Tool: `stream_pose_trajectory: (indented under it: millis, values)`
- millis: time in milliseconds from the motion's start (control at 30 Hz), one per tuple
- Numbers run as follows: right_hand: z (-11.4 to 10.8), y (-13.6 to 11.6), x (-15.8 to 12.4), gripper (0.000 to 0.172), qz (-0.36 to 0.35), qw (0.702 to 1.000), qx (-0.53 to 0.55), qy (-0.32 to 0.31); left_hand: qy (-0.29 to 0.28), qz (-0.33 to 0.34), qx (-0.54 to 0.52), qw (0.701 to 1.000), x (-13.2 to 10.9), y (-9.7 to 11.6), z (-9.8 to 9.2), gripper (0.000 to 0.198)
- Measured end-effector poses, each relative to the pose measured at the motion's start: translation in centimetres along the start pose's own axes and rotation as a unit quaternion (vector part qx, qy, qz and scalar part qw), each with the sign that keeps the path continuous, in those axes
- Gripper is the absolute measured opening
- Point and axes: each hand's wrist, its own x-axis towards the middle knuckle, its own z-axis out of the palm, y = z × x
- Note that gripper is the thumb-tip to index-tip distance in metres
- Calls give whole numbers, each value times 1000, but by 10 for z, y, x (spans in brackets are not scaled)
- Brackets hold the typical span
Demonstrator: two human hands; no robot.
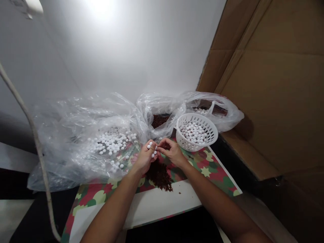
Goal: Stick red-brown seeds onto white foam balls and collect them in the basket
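Several small white balls (153, 155) sit in my left hand (145, 158), whose fingers are curled around them. My right hand (173, 153) meets it from the right, thumb and fingertips pinched together beside the balls. Whatever is between those fingertips is too small to make out. Below both hands lies a heap of small reddish-brown pieces (162, 177). Just beyond my right hand stands a white slotted plastic basket (186, 144) with many white balls in it.
At left, a large clear plastic bag (63, 145) holds loose white balls (111, 140). Behind my hands, another clear bag (145, 104) contains reddish-brown pieces (159, 120). Patterned paper (205, 172) covers the table. Cardboard (273, 94) rises at right; a cable (35, 135) hangs at left.
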Motion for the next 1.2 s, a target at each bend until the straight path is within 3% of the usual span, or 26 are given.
stream_pose_trajectory:
  millis: [167,333,467,567,633,733,1000,1200]
  values:
    - [1,4,4,32,19,998,43,-49,38,3,-14,999,5,-3,4,41]
    - [2,13,8,28,30,999,15,-11,60,-26,2,998,6,-4,3,36]
    - [-9,21,11,26,82,995,56,29,38,-41,-42,998,5,2,-6,27]
    - [-18,25,11,23,56,995,-85,18,22,-61,-90,994,4,6,-14,25]
    - [-20,26,10,18,26,980,-198,-6,26,-75,-111,991,4,7,-17,28]
    - [-18,26,8,17,12,958,-281,-53,38,-75,-100,991,5,7,-17,30]
    - [-19,25,6,6,-19,953,-293,-77,2,-66,-70,995,4,2,-17,38]
    - [-17,27,5,12,-30,950,-298,-88,13,-41,-76,996,5,-1,-16,32]
